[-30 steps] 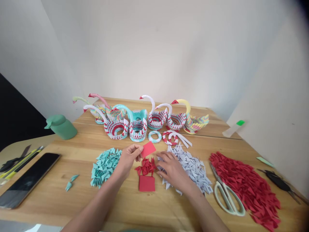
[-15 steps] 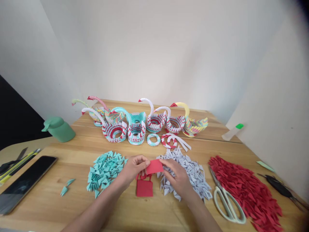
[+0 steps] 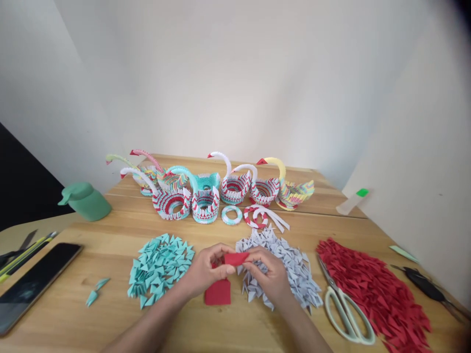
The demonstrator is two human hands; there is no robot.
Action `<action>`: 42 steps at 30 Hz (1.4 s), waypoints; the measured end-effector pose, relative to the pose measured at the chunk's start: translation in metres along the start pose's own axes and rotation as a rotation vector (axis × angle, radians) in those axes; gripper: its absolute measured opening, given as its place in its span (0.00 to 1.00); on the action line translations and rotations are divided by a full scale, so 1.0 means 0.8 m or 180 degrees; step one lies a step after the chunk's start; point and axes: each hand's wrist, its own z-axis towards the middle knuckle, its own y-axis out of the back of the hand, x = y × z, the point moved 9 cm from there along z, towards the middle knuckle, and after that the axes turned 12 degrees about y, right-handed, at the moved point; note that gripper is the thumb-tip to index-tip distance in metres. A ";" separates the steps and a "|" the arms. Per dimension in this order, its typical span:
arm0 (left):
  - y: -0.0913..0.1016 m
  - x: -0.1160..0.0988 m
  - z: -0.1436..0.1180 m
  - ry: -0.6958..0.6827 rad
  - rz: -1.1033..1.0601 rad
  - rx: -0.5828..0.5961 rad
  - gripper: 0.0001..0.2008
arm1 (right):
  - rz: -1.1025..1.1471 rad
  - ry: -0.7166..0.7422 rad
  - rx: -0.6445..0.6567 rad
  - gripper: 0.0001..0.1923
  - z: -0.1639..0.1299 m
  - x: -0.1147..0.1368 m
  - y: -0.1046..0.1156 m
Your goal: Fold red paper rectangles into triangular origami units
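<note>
Teal pile [image 3: 159, 263] lay left. Small red paper slip [image 3: 236, 258], flat and part-folded, was pinched between left hand [image 3: 208, 271] and right hand [image 3: 268, 272], above red sheet stack [image 3: 218, 293]; white pile [image 3: 290, 264] sat right.

We see a table [image 3: 110, 314] of pale wood, smooth with a faint sheen and visible grain, and on it matt paper everywhere: the red slip [image 3: 235, 258] pinched between our left hand [image 3: 208, 272] and right hand [image 3: 270, 277], and the teal pile [image 3: 158, 264], white pile [image 3: 290, 264] and red pile [image 3: 371, 289] of folded pieces. The swans [image 3: 221, 189] are ridged folded paper too. The phone [image 3: 33, 284] has a glossy black glass face, and the scissors [image 3: 346, 309] show dull metal blades with smooth plastic handles.
</note>
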 end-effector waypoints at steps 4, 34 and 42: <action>0.002 0.004 -0.001 0.0105 0.0036 -0.0273 0.16 | -0.0013 -0.0032 0.0018 0.05 -0.003 -0.001 -0.004; 0.001 -0.025 -0.011 -0.0684 0.1402 -0.0838 0.11 | -0.0049 -0.0333 0.0041 0.06 -0.006 -0.010 -0.006; -0.002 -0.024 -0.013 -0.0600 0.1322 -0.0919 0.11 | -0.0046 -0.0402 -0.0004 0.06 -0.007 -0.009 -0.007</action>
